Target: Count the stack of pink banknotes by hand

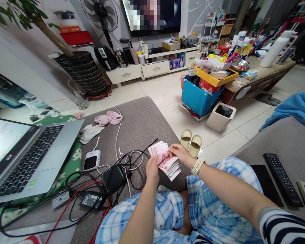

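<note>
Here, head view. Item one: banknotes (165, 160), a pink fanned stack, held above the sofa (142, 122) near its front edge, just over the person's knees. Left hand (152, 169): clenched on the lower end of the stack, thumb lying on top of the notes. Right hand (181, 154): fingers pinching the upper right part of the stack; a pale watch (197, 166) sits on its wrist. Both hands touch the notes and each other's fingers nearly meet.

Sofa, left side: open laptop (27, 159) resting on a green cloth (73, 159), close to the left edge. Beside the laptop's right corner: small white device (92, 160) with a dark face. In front of it: tangle of black cables (122, 166), a black adapter (91, 200) and a red cable (73, 203). Further back on the sofa: pink cloth (109, 118), near the far edge.

Sofa, right section: remote (282, 179) and a dark phone (265, 184), side by side, well apart from the hands. Blue blanket (295, 108) at its far end.

Floor beyond the sofa's front edge: pair of pale slippers (191, 139), just beside the right hand in this view; beige bin (220, 117); blue box (199, 98) against a cluttered table (264, 73).
</note>
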